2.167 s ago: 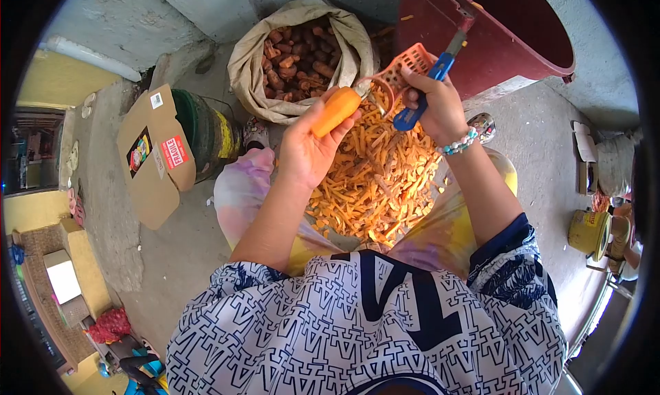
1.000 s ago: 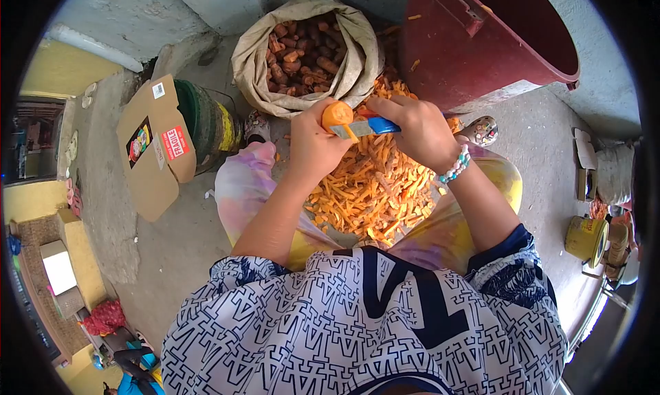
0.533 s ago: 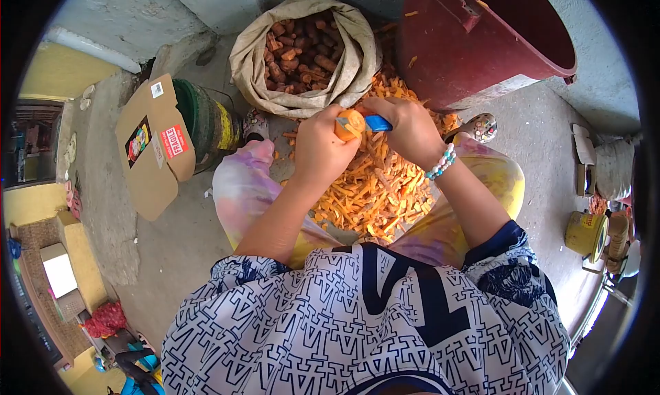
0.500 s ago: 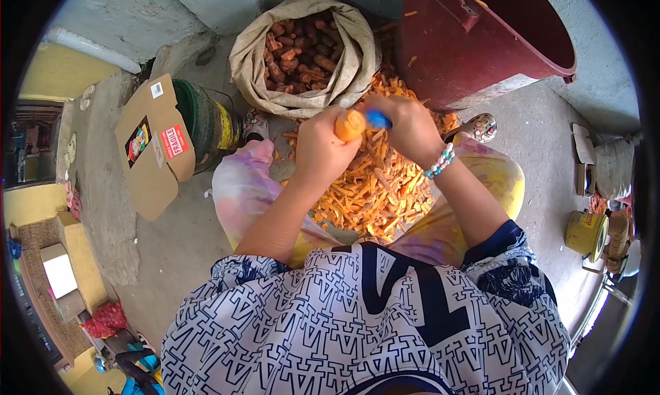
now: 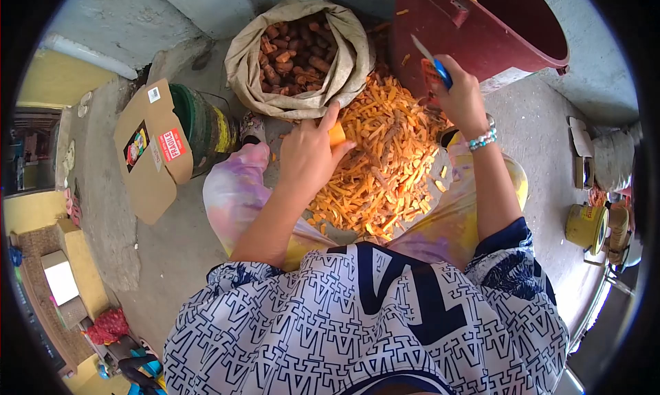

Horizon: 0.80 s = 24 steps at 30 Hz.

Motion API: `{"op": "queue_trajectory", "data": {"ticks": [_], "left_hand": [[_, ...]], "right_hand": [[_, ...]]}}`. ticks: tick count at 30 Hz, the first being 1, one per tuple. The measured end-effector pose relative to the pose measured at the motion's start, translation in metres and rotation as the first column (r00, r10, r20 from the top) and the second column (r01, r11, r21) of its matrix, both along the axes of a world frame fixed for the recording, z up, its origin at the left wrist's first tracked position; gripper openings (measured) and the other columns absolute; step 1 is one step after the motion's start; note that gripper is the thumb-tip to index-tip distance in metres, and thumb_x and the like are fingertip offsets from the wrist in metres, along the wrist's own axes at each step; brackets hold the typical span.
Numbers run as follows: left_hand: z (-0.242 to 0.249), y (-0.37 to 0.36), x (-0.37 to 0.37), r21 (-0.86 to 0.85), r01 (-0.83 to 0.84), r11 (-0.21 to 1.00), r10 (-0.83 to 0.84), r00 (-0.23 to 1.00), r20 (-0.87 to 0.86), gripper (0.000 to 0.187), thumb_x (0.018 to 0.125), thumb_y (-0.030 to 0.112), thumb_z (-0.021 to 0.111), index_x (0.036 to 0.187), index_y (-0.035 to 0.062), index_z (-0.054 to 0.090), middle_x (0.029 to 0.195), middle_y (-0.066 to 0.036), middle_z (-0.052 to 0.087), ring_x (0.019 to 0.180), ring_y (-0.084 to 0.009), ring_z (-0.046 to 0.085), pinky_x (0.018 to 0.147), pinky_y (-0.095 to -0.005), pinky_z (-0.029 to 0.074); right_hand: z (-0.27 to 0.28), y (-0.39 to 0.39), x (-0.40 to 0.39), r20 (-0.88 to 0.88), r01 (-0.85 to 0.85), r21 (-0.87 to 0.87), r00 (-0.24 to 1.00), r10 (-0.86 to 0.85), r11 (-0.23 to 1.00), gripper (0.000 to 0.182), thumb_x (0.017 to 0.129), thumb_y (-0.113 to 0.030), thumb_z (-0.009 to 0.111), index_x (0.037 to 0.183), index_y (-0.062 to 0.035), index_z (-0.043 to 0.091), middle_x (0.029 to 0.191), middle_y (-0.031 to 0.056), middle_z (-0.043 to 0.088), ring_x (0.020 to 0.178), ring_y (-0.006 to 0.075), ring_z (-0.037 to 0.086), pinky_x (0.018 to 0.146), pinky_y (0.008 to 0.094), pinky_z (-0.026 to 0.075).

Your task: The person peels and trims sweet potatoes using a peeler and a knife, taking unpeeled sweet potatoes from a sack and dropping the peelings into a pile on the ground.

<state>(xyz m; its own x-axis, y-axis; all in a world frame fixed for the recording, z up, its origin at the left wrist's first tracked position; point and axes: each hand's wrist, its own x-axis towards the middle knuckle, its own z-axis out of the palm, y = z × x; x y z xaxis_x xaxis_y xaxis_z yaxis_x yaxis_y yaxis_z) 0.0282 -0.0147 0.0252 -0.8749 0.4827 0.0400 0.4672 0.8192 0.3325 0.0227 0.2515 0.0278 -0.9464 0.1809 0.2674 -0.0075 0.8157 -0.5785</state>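
My left hand (image 5: 309, 151) is closed around a peeled orange root vegetable (image 5: 336, 134), its index finger stretched out near the sack's front edge. Much of the vegetable is hidden by the palm. Held up in my right hand (image 5: 462, 96), in front of the red tub, is a knife (image 5: 442, 72) with a blue handle, its blade pointing up and left. A reddish-orange blurred shape beside the handle cannot be made out. Between my legs spreads a heap of orange peelings (image 5: 381, 168). Behind the left hand stands a cloth sack (image 5: 237, 68) holding many brownish-red roots (image 5: 282, 68).
A large dark red tub (image 5: 474, 41) stands at the back right by the wall. To the left are a green bucket (image 5: 180, 106) and an opened cardboard box (image 5: 141, 178). A yellow bucket (image 5: 581, 224) sits far right.
My hands have moved apart. The right hand with the knife went right and up toward the tub, while the left shifted slightly left and down, keeping the vegetable.
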Motion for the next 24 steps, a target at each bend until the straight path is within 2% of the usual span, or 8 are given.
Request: {"op": "queue_trajectory", "data": {"ticks": [1,6,8,11,17,19,21,24], "left_hand": [[0.006,0.002,0.0,-0.182,-0.02,0.983,0.071,0.958,0.277,0.064,0.074,0.039,0.069,0.123,0.0071,0.044,0.081,-0.017,0.062,0.078,-0.0324,0.062,0.066,-0.0411,0.048],[-0.026,-0.009,-0.015,-0.342,0.287,0.895,-0.075,0.852,0.519,0.07,0.064,0.053,0.073,0.106,-0.0007,0.057,0.081,-0.018,0.065,0.076,-0.0338,0.063,0.067,-0.0406,0.049],[-0.03,0.001,-0.02,-0.465,0.217,0.858,0.16,0.749,0.643,0.067,0.064,0.058,0.07,0.093,-0.0015,0.061,0.094,-0.02,0.063,0.087,-0.0324,0.062,0.075,-0.0381,0.048],[-0.027,0.002,-0.02,-0.154,0.22,0.963,-0.026,0.649,0.761,0.067,0.068,0.062,0.066,0.096,0.0008,0.062,0.101,-0.018,0.063,0.095,-0.0293,0.061,0.081,-0.035,0.047],[0.008,-0.002,-0.062,-0.1,0.179,0.979,-0.069,0.748,0.66,0.055,0.081,0.048,0.059,0.114,0.0043,0.054,0.111,-0.012,0.061,0.102,-0.0261,0.058,0.088,-0.0344,0.044],[0.056,0.022,-0.101,-0.031,0.383,0.923,-0.318,0.806,0.5,0.04,0.082,0.033,0.064,0.108,0.0043,0.057,0.105,-0.013,0.061,0.098,-0.0227,0.057,0.084,-0.035,0.044],[0.092,0.048,-0.135,0.246,0.457,0.855,-0.467,0.884,-0.02,0.028,0.08,0.032,0.063,0.094,0.0082,0.061,0.087,-0.01,0.063,0.08,-0.0243,0.06,0.072,-0.0373,0.046],[0.196,0.111,-0.141,0.03,0.129,0.991,-0.133,0.972,0.195,0.035,0.083,0.034,0.063,0.1,0.0033,0.061,0.099,-0.009,0.065,0.095,-0.02,0.059,0.081,-0.0345,0.046]], "right_hand": [[0.0,-0.002,-0.003,-0.033,-0.037,0.017,0.999,0.038,0.999,0.036,0.073,0.003,0.055,0.106,-0.0097,0.055,0.079,0.0237,0.06,0.078,0.041,0.059,0.066,0.0456,0.046],[-0.003,-0.014,-0.008,-0.043,-0.088,0.009,0.995,0.088,0.996,0.035,0.073,0.003,0.055,0.106,-0.0106,0.056,0.08,0.0244,0.06,0.077,0.0417,0.058,0.067,0.0461,0.047],[0.002,-0.02,-0.003,-0.004,-0.087,-0.04,0.996,0.087,0.995,0.035,0.073,0.003,0.055,0.106,-0.0105,0.056,0.08,0.0243,0.06,0.077,0.0418,0.058,0.067,0.0465,0.047],[0.01,-0.016,-0.007,-0.009,-0.079,-0.052,0.997,0.079,0.996,0.033,0.074,0.002,0.054,0.104,-0.0103,0.057,0.079,0.0239,0.06,0.076,0.0418,0.058,0.067,0.0471,0.047],[0.008,0.002,-0.006,0.21,-0.08,0.061,0.975,0.066,0.995,0.023,0.077,-0.006,0.054,0.099,-0.0113,0.058,0.079,0.0217,0.062,0.075,0.0401,0.06,0.065,0.0456,0.049],[0.0,-0.002,-0.01,0.394,-0.222,0.201,0.91,0.129,0.954,0.022,0.077,-0.007,0.055,0.098,-0.0117,0.058,0.079,0.0196,0.063,0.074,0.0381,0.061,0.064,0.0448,0.049],[-0.002,-0.019,-0.014,0.395,-0.226,0.191,0.909,0.136,0.955,0.022,0.076,-0.007,0.057,0.097,-0.0112,0.058,0.079,0.0168,0.063,0.074,0.0348,0.063,0.064,0.0442,0.05],[-0.021,-0.026,-0.022,0.428,-0.361,0.089,0.856,0.292,0.928,0.036,0.073,-0.006,0.059,0.109,-0.0141,0.057,0.079,0.0195,0.063,0.077,0.0367,0.062,0.067,0.0451,0.049]]}}
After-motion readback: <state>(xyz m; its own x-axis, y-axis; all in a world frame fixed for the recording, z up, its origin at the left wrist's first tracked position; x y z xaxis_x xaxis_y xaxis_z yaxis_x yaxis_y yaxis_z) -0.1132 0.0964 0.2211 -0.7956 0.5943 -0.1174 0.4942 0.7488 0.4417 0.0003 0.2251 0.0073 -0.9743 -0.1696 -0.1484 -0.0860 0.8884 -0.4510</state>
